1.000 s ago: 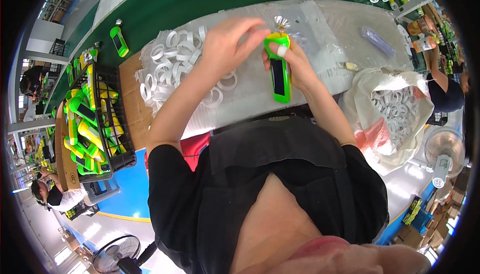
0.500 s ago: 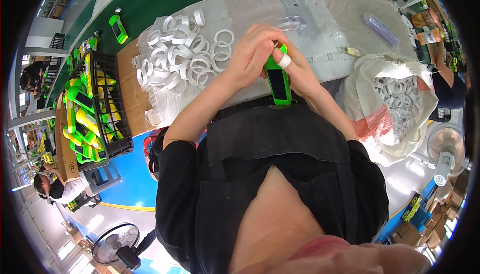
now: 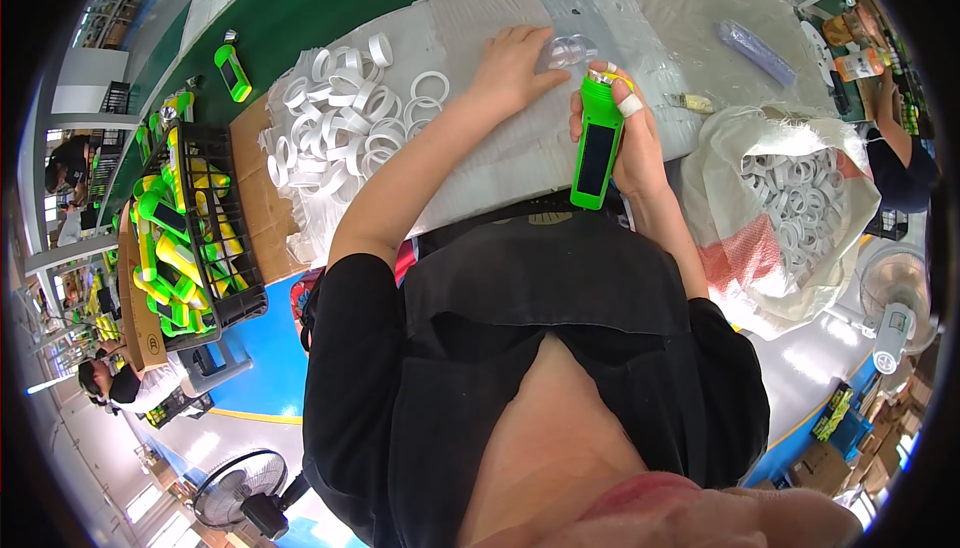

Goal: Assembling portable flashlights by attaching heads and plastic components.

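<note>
My right hand [image 3: 640, 153] is closed around a green flashlight [image 3: 597, 153] with a long dark panel on its side. The flashlight stands near upright in my view, its silvery head end pointing away from me. A white band wraps one finger of that hand. My left hand [image 3: 508, 70] is over the plastic-covered table, fingers stretched and thumb apart. Its fingertips are beside a few clear round lenses [image 3: 570, 51]; whether they touch them I cannot tell. Left of it lies a loose pile of white rings [image 3: 345, 113].
A black crate [image 3: 235, 248] full of green and yellow flashlights is at the left. Another flashlight [image 3: 233, 73] lies on the green tabletop. On the right are a woven sack [image 3: 715, 188] of white rings and a clear plastic-wrapped bundle [image 3: 757, 53]. Fans stand on both sides.
My hands were together at the flashlight's head end. Now my left hand has let go and moved away to the lenses, while my right hand has carried the flashlight slightly right.
</note>
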A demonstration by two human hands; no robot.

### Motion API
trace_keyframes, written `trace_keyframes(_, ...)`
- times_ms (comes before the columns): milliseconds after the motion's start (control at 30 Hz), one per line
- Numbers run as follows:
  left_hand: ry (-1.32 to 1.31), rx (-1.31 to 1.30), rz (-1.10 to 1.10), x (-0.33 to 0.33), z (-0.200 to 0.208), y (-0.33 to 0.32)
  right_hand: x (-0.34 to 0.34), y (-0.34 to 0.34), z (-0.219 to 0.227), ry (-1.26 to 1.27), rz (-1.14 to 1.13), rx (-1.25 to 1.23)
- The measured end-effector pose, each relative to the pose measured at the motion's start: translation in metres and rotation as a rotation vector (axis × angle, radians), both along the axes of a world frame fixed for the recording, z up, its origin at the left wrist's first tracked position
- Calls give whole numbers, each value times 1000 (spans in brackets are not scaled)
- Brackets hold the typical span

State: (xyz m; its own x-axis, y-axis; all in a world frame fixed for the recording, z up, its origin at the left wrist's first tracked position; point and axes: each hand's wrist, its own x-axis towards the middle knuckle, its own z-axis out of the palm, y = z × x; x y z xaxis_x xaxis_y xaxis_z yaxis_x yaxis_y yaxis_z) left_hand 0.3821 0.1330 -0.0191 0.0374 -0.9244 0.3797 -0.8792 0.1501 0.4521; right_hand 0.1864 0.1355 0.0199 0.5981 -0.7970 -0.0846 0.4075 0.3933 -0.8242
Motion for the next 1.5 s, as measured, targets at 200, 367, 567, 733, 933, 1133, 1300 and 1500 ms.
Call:
trace_keyframes(200,260,98,-63,7,14,4,-1,0,6,49,23,-65)
trace_keyframes(367,496,-110,-355,-5,62,47,6,4,9,60,106,-95)
trace_keyframes(567,407,-154,-360,-4,51,73,18,15,16,96,197,-181)
trace_keyframes(733,386,-210,-369,0,55,79,23,14,19,132,289,-265)
trace_keyframes(933,335,-261,-383,3,56,85,26,20,20,160,362,-291)
trace_keyframes(1133,301,-341,-364,15,50,83,46,26,21,131,368,-116)
trace_keyframes(1300,557,-301,-212,18,55,85,64,11,17,26,281,-253)
trace_keyframes(1500,-300,210,245,74,54,84,89,-14,12,15,120,-589)
